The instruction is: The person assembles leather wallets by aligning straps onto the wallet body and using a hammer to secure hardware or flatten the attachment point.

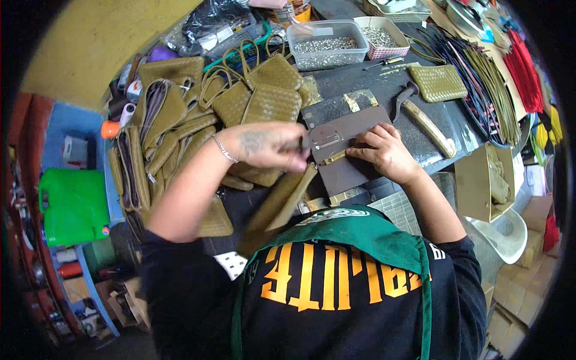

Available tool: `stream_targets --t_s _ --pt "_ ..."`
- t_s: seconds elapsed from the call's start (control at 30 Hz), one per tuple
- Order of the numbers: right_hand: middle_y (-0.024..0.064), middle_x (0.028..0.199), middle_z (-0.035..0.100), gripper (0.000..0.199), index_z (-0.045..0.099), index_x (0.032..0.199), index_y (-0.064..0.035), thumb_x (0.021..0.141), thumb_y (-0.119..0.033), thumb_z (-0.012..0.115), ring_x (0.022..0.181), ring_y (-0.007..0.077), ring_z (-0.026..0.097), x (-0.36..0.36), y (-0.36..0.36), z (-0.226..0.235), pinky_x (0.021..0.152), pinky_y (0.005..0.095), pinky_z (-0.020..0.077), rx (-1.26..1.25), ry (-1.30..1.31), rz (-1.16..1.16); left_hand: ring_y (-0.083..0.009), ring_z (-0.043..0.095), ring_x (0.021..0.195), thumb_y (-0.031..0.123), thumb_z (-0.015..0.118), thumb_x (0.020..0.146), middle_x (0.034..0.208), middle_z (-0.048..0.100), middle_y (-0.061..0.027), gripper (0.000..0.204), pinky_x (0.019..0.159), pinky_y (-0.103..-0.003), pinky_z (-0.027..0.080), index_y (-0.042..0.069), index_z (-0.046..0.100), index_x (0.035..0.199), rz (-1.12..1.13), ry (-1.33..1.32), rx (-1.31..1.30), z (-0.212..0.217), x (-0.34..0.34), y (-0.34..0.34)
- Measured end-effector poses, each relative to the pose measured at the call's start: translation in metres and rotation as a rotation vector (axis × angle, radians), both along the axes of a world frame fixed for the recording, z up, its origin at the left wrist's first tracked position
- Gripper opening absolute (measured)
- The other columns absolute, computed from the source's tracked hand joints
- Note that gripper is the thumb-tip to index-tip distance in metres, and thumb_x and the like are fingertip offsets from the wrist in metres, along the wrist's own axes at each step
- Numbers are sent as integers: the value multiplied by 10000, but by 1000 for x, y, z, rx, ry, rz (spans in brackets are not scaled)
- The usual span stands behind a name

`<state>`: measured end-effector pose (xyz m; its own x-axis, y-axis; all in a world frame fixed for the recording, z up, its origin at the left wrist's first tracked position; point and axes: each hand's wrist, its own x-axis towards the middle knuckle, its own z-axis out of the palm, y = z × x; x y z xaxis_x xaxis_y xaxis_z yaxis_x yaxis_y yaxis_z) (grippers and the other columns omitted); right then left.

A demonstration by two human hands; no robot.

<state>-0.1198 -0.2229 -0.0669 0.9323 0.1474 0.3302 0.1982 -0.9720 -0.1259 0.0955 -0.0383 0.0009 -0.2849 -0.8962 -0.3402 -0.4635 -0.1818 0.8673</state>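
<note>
On the worktable in front of me lies a dark brown flat panel (345, 171) with a small clear rectangular piece (327, 139) on it. A narrow gold-olive strip (333, 158) crosses the panel, and my right hand (387, 150) pinches its right end with bent fingers, pressing on the panel. My left hand (273, 146), smeared by motion, is curled around something dark at the panel's left edge; what it is cannot be made out. Below that hand, an olive leather piece (287, 201) slants towards my apron.
Olive woven pouches (273, 103) pile up on the left. A hammer (423, 123) and a woven pouch (438, 83) lie right of the panel. Behind stand a clear bin (327, 57) and a smaller box (380, 41) of metal bits. Cords (489, 96) spread at the right.
</note>
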Motion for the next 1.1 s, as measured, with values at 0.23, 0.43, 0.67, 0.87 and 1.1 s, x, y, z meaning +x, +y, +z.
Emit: stream_targets --t_s 0.23,0.43,0.67,0.87,1.1 --pt "-26 926 539 281 648 949 -213 698 -152 534 959 169 487 0 4 -1 934 401 302 72 75 -62 -138 468 813 125 499 874 850 454 -44 118 777 -255 392 12 494 909 594 405 -588 -71 -52 -12" --pt "-18 925 538 287 642 952 -210 697 -139 531 963 173 488 1 5 -1 953 437 294 87 78 -71 -115 555 788 91 636 780 862 601 -47 129 696 -242 445 28 595 885 604 38 -739 -80 -70 3" --pt "-12 904 526 282 640 957 -214 711 -143 522 951 176 490 -3 9 9 951 457 308 0 89 -52 -85 542 808 134 601 821 893 599 -24 123 705 -229 452 34 582 890 843 283 -548 -99 -77 4" --pt "-5 906 539 302 644 973 -205 694 -143 546 952 175 492 -10 20 14 958 432 280 -12 103 -90 -80 536 821 118 599 820 891 610 -28 133 746 -221 440 28 583 915 803 264 -573 -98 -82 3" --pt "-6 894 544 319 644 986 -202 684 -128 575 939 181 503 -13 29 9 947 437 293 32 107 -155 -95 546 838 105 584 829 909 605 -45 134 759 -228 442 12 571 926 938 368 -486 -97 -79 6"
